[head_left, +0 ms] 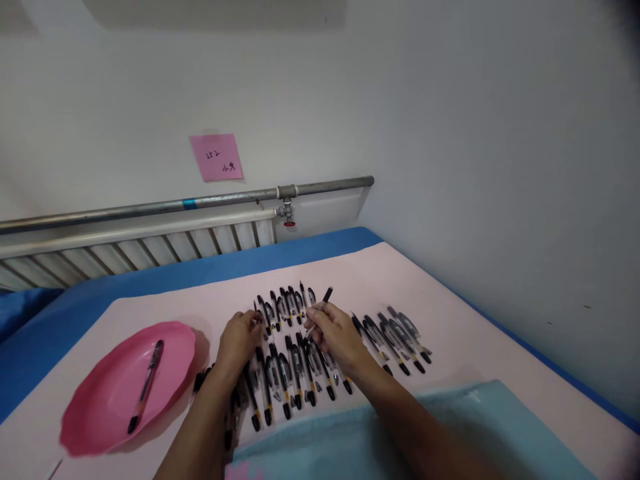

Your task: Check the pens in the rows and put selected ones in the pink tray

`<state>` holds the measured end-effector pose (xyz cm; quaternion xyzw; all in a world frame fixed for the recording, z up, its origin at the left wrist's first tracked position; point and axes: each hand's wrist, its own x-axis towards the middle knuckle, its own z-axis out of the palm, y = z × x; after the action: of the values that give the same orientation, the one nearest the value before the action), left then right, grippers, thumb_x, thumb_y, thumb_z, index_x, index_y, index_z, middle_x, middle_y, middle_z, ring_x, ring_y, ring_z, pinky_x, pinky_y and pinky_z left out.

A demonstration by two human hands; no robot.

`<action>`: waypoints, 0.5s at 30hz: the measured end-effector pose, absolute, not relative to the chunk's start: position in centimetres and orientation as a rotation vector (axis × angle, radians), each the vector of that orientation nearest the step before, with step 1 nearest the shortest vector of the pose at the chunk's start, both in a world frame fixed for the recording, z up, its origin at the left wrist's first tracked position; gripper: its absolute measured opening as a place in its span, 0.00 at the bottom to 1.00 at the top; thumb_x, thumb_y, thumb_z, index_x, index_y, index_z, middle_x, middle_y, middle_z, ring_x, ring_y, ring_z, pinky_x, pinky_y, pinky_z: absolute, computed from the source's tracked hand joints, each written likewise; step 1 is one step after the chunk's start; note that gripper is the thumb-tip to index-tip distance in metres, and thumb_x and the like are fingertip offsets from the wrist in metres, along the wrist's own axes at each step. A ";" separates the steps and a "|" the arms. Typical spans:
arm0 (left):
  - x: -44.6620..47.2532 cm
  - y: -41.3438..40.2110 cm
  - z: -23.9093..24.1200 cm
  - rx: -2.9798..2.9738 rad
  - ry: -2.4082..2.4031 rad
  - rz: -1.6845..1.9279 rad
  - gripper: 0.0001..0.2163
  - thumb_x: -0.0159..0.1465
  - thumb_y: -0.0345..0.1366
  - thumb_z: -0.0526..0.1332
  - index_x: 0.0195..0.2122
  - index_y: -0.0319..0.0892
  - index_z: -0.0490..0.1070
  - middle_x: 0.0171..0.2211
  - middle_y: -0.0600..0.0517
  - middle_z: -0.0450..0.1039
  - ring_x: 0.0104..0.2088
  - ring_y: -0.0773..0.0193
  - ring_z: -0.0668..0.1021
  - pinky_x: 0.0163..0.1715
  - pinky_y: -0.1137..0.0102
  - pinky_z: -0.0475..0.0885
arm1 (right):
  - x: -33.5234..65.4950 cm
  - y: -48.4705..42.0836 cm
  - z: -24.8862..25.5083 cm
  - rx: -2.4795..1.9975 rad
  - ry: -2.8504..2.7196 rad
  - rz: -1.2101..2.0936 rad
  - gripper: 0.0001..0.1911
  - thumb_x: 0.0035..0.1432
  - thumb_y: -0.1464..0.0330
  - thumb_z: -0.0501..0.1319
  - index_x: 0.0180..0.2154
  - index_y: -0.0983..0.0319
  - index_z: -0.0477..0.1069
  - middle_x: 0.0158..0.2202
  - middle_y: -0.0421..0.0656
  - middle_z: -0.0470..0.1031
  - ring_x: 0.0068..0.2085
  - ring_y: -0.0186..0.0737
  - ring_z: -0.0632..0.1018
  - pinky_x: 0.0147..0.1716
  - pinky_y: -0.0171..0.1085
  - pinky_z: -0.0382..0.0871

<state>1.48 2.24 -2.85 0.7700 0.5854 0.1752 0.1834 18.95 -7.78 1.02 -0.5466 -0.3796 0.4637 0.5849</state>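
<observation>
My right hand (333,333) pinches a black-and-clear pen piece (327,294), its dark end pointing up and away. My left hand (243,337) has its fingers bent together at the left end of the far row of pen parts (283,307); whatever they grip is too small to make out. Below and between my hands lies a nearer row of black pen parts (284,380) with clear barrels and yellowish bands, partly hidden by my left forearm. To the right of my right hand is another group of pen parts (395,340).
A pink scalloped dish (95,387) at the left holds one pen (145,387). The pale pink sheet (460,320) covers a blue surface (340,239). Light blue cloth (480,413) lies along the near edge. Behind are a radiator (185,247), a pipe (225,198) and a wall.
</observation>
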 end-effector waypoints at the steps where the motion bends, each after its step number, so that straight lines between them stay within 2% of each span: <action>1: 1.3 2.3 -2.9 2.172 1.666 0.474 0.10 0.56 0.33 0.53 0.36 0.43 0.72 0.32 0.48 0.70 0.35 0.59 0.73 0.33 0.69 0.64 | 18.9 -7.8 1.0 -1.276 -0.888 1.086 0.09 0.52 0.62 0.56 0.29 0.63 0.65 0.25 0.38 0.68 0.18 0.26 0.63 0.14 0.28 0.51; 11: 0.4 2.6 -2.6 2.156 1.826 0.407 0.13 0.57 0.36 0.51 0.39 0.40 0.71 0.34 0.45 0.74 0.34 0.58 0.74 0.31 0.69 0.64 | 18.9 -8.0 1.1 -1.313 -0.948 1.068 0.11 0.54 0.61 0.56 0.31 0.63 0.66 0.26 0.39 0.69 0.19 0.26 0.64 0.15 0.28 0.53; 15: 0.8 2.7 -2.8 2.221 1.811 0.432 0.14 0.57 0.36 0.51 0.40 0.41 0.72 0.38 0.45 0.71 0.38 0.59 0.73 0.37 0.69 0.64 | 18.8 -8.0 1.1 -1.303 -0.945 1.048 0.10 0.53 0.62 0.56 0.30 0.63 0.65 0.25 0.39 0.69 0.19 0.26 0.64 0.15 0.28 0.53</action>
<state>0.81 2.75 -2.83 0.7608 0.6202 0.1479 0.1214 18.78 -7.98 1.08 -0.5557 -0.4033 0.4471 0.5732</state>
